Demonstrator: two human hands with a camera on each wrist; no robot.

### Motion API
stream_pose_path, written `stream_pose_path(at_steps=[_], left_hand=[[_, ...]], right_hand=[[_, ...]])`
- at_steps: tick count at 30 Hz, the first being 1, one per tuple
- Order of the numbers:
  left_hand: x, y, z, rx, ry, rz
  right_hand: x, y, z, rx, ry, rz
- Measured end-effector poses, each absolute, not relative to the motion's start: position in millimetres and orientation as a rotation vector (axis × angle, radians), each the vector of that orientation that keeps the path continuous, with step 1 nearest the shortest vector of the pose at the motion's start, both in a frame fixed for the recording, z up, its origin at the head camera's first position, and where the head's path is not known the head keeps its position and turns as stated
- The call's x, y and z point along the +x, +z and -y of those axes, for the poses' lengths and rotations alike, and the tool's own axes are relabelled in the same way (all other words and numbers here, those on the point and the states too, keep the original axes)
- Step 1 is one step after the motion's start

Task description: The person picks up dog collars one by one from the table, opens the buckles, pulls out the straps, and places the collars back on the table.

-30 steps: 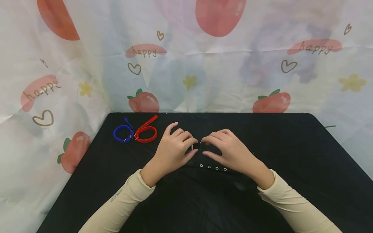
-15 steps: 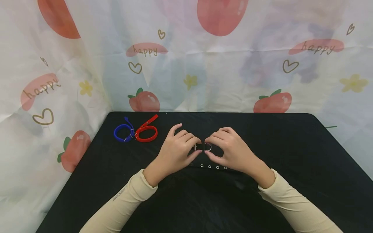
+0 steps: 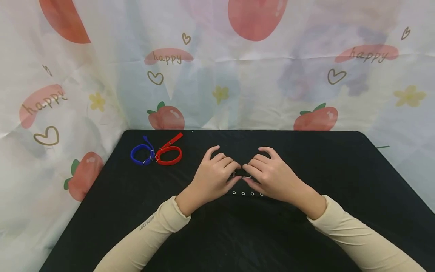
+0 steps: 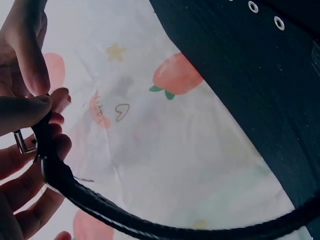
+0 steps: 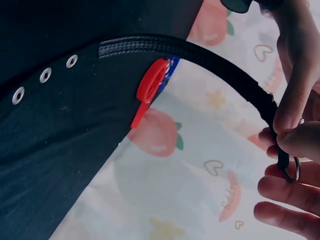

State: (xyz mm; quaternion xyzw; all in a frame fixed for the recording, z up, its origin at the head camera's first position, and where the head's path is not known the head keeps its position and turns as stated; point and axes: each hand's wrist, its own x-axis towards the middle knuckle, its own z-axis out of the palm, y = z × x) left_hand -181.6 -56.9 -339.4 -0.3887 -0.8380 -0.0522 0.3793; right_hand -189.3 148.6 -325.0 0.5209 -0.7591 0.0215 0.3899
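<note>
- A pale fabric backdrop (image 3: 258, 87) hangs behind and to the left, creased horizontally across the back.
- Its print shows red fruits (image 3: 166, 118), yellow flowers (image 3: 221, 94), heart outlines and "happy" lettering (image 3: 168, 57).
- A black table (image 3: 357, 166) has rounded far corners.
- The light is soft.

One black collar (image 5: 220, 64), one blue collar (image 3: 137, 163) and one red collar (image 3: 168, 163) make three. The head view shows four eyelets (image 3: 242, 193), one left hand (image 3: 215, 176), one right hand (image 3: 274, 176), two sleeves (image 3: 163, 221), one table (image 3: 272, 241) and three yellow backdrop flowers (image 3: 221, 94).
</note>
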Motion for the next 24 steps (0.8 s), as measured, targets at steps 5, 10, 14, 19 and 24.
stream_pose_path(at_steps=[5,10,14,19,24], left_hand=[[-187.9,-344.4,58.4,-1.012,-0.065,2.169],[-193.7,-349.0,63.6,-1.013,-0.006,2.201],[-199.6,-349.3,68.6,-1.032,0.009,2.200],[-209.8,-350.0,83.1,-1.021,0.030,2.206],[-225.1,-347.1,98.3,-1.069,0.051,2.162]], right_hand=[[-194.3,-325.5,-158.2,1.293,0.061,1.918],[-203.4,-324.4,-171.2,1.286,0.055,1.946],[-213.5,-322.5,-185.3,1.284,0.053,1.974],[-227.6,-319.5,-213.0,1.224,0.104,1.988],[-243.3,-321.6,-241.2,1.184,0.084,2.029]])
